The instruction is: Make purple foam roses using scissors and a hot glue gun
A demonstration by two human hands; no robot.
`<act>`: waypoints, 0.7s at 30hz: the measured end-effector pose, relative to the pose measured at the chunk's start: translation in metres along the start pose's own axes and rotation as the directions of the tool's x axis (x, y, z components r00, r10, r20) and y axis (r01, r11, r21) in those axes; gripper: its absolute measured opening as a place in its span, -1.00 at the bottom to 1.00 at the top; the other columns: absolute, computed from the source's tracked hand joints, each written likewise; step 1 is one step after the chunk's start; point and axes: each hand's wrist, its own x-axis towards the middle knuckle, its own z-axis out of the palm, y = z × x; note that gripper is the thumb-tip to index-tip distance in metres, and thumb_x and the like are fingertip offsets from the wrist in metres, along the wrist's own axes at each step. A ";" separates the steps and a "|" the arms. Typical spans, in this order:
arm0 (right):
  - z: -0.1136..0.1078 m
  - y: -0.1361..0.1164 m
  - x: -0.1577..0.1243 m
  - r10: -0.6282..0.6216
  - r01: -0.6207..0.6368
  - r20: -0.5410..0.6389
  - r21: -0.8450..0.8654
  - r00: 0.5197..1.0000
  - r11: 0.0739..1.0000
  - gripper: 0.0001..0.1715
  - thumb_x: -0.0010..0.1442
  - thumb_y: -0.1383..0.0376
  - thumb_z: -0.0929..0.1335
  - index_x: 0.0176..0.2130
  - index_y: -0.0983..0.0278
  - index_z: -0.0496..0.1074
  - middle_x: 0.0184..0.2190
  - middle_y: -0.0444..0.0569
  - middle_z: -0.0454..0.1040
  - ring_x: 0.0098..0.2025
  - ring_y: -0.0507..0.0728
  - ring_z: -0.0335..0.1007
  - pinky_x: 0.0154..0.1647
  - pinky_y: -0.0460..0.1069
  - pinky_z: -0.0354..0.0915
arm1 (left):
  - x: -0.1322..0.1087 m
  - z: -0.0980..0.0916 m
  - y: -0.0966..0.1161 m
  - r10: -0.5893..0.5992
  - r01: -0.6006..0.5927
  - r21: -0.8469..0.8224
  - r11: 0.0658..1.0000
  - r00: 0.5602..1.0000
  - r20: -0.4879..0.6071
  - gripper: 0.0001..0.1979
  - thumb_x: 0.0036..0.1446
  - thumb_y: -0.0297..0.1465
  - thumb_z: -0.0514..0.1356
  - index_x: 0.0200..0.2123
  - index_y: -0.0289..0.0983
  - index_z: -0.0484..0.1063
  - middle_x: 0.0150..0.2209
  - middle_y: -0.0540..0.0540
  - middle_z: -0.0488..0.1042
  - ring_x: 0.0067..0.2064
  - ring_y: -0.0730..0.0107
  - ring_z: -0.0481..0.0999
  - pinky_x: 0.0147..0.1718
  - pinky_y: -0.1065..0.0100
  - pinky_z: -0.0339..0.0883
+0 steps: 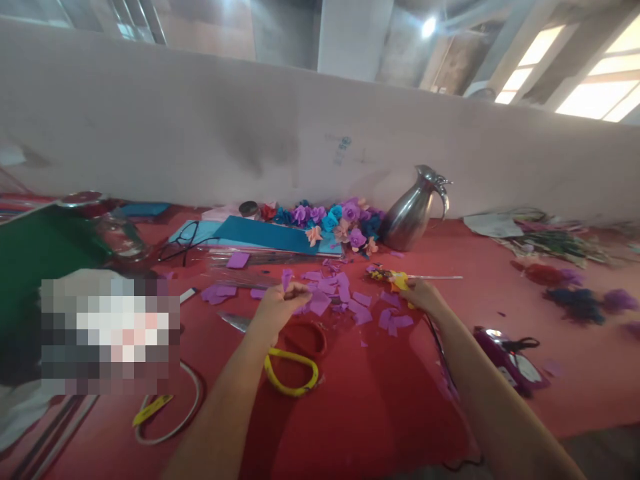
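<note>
My left hand (281,307) pinches a small purple paper piece (287,280) that stands up from the fingertips. To the right, my right hand (423,297) is closed on a yellow hot glue gun (400,281). A clear glue stick (440,277) sticks out of its back, and its nozzle end points left. Cut purple paper pieces (320,301) lie scattered between my two hands. Large scissors with one yellow and one red handle (293,375) lie under my left wrist, their blade (234,322) showing on the far side.
Paper flowers (345,219) are heaped behind, beside a steel jug (413,210). Blue paper sheets (270,233) and eyeglasses (185,243) lie at back left. A purple device (513,363) sits right. A blurred-out person is at left, near a cable loop (197,400).
</note>
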 end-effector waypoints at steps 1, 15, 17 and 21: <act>0.000 -0.002 0.004 0.024 -0.025 0.021 0.026 0.999 0.999 -0.80 -0.16 0.31 0.41 -0.69 0.26 0.33 -0.80 -0.18 0.25 -0.64 0.04 0.26 -0.61 -0.10 0.00 | 0.001 0.000 -0.001 -0.004 0.004 -0.014 1.000 1.000 -0.003 -0.81 -0.27 -0.35 0.35 -0.50 -0.30 0.52 -0.50 -0.05 0.52 -0.40 0.39 0.46 -0.27 0.32 0.30; -0.037 -0.043 -0.056 0.065 -0.168 0.176 0.671 0.982 0.722 -0.81 -0.06 0.26 0.36 -0.37 0.31 0.38 -0.58 -0.07 0.45 -0.60 -0.02 0.31 -0.62 -0.15 0.23 | -0.008 0.015 0.006 0.034 -0.041 0.107 0.993 0.997 0.070 -0.88 -0.27 -0.34 0.32 -0.59 -0.26 0.51 -0.55 -0.01 0.48 -0.42 0.37 0.40 -0.29 0.33 0.28; -0.041 -0.046 -0.070 0.033 -0.107 0.112 0.759 0.993 0.642 -0.69 -0.11 0.20 0.42 -0.34 0.30 0.37 -0.58 -0.12 0.43 -0.63 -0.04 0.25 -0.64 -0.15 0.18 | -0.013 0.022 0.007 0.013 -0.021 0.122 0.992 0.998 0.061 -0.89 -0.29 -0.34 0.32 -0.60 -0.25 0.52 -0.57 -0.02 0.48 -0.43 0.35 0.41 -0.31 0.31 0.28; -0.047 -0.040 -0.106 -0.080 -0.011 0.085 0.752 0.993 0.659 -0.56 -0.10 0.09 0.45 -0.29 0.29 0.33 -0.61 -0.17 0.36 -0.60 -0.02 0.22 -0.61 -0.12 0.14 | -0.022 0.042 0.007 -0.056 0.023 0.168 0.985 0.979 0.195 -0.90 -0.27 -0.35 0.31 -0.60 -0.27 0.53 -0.60 -0.02 0.48 -0.47 0.36 0.41 -0.36 0.32 0.28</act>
